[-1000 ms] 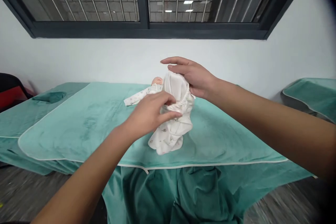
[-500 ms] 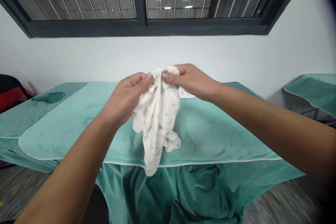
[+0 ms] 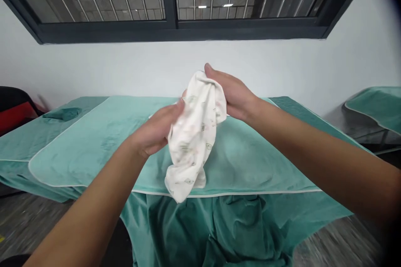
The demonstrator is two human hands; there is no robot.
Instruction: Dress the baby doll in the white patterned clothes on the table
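Observation:
A small white garment (image 3: 197, 133) of soft cloth, printed with little green and grey figures, hangs bunched between my hands above a light green cover. My left hand (image 3: 163, 125) grips its left side, thumb in front and other fingers hidden behind the cloth; the thumb is slightly blurred. My right hand (image 3: 232, 91) holds the top right part, its thumb raised at the upper edge and the remaining fingers covered by the fabric. The garment's lower end dangles in front of the cover's near edge.
The light green cover (image 3: 94, 142) with white piping lies over a darker green draped sheet (image 3: 200, 225) on a bed-like table. Behind are a white wall (image 3: 125, 69) and a dark-framed barred window (image 3: 175, 31). A red and black object (image 3: 15, 110) stands at left, another green-covered surface (image 3: 379, 106) at right.
The garment has turned and bunched differently, its top now draped by my right hand. The right thumb has lifted from its front pinch. My left hand has shifted slightly lower along the cloth.

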